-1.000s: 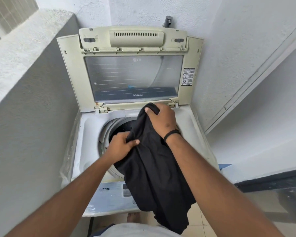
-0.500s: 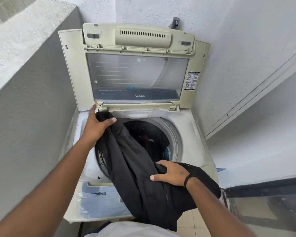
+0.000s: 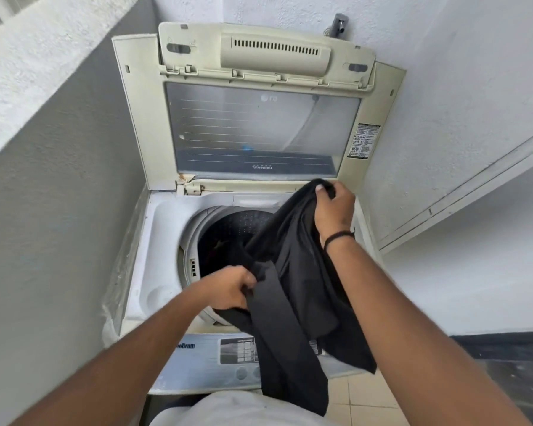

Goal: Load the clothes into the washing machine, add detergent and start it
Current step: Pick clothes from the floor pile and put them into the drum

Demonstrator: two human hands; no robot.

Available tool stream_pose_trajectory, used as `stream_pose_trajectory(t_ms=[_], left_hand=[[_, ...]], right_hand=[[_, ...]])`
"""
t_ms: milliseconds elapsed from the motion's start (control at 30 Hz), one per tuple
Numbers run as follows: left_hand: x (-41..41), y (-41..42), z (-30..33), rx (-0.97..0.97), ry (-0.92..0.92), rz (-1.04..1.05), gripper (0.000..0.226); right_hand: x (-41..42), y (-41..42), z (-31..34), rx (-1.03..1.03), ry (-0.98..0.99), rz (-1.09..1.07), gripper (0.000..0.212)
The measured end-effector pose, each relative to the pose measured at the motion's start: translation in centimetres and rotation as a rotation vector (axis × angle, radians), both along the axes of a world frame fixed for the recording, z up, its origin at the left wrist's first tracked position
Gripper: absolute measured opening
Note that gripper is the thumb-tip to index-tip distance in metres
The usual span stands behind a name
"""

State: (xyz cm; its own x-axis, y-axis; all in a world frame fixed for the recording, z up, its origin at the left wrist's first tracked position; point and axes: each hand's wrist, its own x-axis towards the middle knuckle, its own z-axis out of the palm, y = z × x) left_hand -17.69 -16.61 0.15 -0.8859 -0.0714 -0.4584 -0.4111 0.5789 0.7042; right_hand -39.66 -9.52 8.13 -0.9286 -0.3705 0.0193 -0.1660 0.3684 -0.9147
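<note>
A white top-loading washing machine (image 3: 163,229) stands in front of me with its lid (image 3: 259,130) raised upright. Its dark drum (image 3: 228,238) is open, and something dark lies inside. A black garment (image 3: 293,284) hangs over the drum's right side and down past the control panel (image 3: 216,352). My right hand (image 3: 333,207) grips the garment's top end near the lid hinge. My left hand (image 3: 228,290) is closed on a lower fold of it above the drum's front rim. The garment's tail dangles below the machine's front edge.
A grey wall with a ledge (image 3: 43,124) presses close on the left. White walls stand behind and to the right, with a tap (image 3: 337,24) above the lid. A sloped white panel edge (image 3: 462,192) runs on the right. Tiled floor (image 3: 360,401) shows below.
My hands have swapped places on the garment: the right rose from the front rim to the back right, the left dropped from the back left to the drum's front.
</note>
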Motion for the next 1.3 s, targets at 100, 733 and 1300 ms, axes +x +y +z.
stream_pose_trajectory(t_ms=[100, 733, 1300], left_hand=[[-0.3, -2.7, 0.1, -0.012, 0.131, 0.365, 0.015], [-2.3, -0.7, -0.8, 0.266, -0.3, 0.411, 0.084], [-6.0, -5.2, 4.2, -0.005, 0.708, 1.232, 0.012]], right_hand=[[-0.4, -0.1, 0.8, -0.03, 0.026, 0.066, 0.019], [8.5, 7.6, -9.4, 0.559, -0.744, 0.833, 0.022], [6.3, 3.7, -4.9, 0.468, -0.367, 0.608, 0.026]])
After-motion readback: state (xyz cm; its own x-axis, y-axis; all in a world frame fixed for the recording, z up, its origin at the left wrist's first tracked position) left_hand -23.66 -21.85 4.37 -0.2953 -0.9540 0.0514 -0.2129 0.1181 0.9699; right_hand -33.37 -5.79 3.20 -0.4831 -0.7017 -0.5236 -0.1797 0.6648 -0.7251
